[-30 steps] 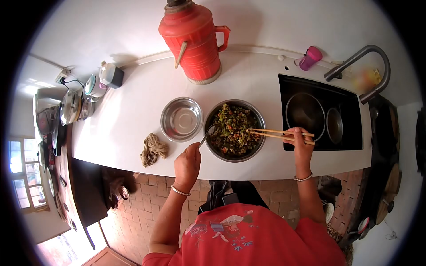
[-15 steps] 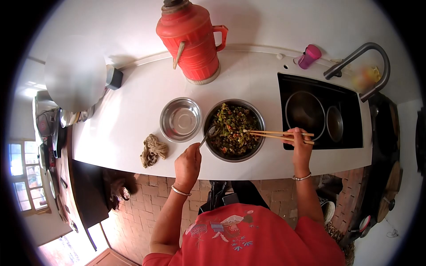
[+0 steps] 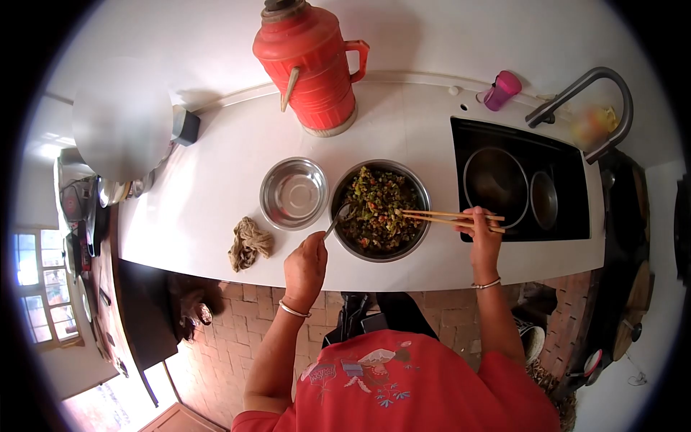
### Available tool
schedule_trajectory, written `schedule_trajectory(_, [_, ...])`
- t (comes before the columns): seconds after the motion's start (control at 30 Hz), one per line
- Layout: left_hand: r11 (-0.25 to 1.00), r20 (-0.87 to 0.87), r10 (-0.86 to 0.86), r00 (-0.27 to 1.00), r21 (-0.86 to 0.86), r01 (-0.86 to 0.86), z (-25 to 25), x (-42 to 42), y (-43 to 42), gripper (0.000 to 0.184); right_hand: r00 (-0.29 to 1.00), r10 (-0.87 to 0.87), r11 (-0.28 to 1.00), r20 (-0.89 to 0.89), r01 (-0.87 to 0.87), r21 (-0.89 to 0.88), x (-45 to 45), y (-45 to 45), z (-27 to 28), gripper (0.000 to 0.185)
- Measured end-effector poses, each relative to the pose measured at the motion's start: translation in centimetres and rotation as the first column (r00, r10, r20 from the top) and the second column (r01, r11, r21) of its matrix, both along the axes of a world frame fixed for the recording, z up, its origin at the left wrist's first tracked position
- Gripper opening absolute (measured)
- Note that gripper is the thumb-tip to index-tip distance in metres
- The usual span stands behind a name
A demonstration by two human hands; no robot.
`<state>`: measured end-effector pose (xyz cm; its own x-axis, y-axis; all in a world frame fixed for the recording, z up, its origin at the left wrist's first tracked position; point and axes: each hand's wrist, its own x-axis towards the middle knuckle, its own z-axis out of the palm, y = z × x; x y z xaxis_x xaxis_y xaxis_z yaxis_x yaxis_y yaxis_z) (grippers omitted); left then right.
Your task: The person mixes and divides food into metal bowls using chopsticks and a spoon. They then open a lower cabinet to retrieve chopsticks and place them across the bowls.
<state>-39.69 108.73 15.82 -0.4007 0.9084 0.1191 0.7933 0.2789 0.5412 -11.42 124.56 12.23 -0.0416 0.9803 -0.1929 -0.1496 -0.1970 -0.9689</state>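
Note:
A steel bowl (image 3: 425, 229) of chopped vegetable mix (image 3: 380, 205) stands near the counter's front edge. My left hand (image 3: 306, 267) is closed around the handle of a metal spoon (image 3: 332, 228), whose head rests in the mix at the bowl's left side. From the right, my right hand (image 3: 481, 234) grips a pair of wooden chopsticks (image 3: 443, 216); their tips are in the mix. An empty steel basin (image 3: 268, 198) sits close to the bowl's left side, and a crumpled tan cloth (image 3: 250, 244) lies in front of it.
A large red thermos flask (image 3: 311, 68) stands against the wall behind the bowls. To the right is a black sink (image 3: 471, 133) with a grey faucet (image 3: 625, 93). A pink cup (image 3: 504, 89) lies tilted behind the sink.
My right hand and the chopsticks have shifted slightly left over the bowl. The left hand with the spoon stays nearly in place.

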Motion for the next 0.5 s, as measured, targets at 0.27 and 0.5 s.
schedule_trajectory(0.27, [1.000,0.032,0.021,0.999,-0.018,-0.020,-0.1,0.2,-0.2,0.013,0.991,-0.039,0.999,-0.130,0.036,-0.020,1.3,0.2,-0.5,0.028])
schedule_trajectory(0.5, [1.000,0.022,0.015,1.000,-0.011,-0.014,-0.3,0.2,-0.2,0.013,0.978,0.195,0.971,0.080,-0.203,0.122,0.4,-1.3,1.7,0.026])
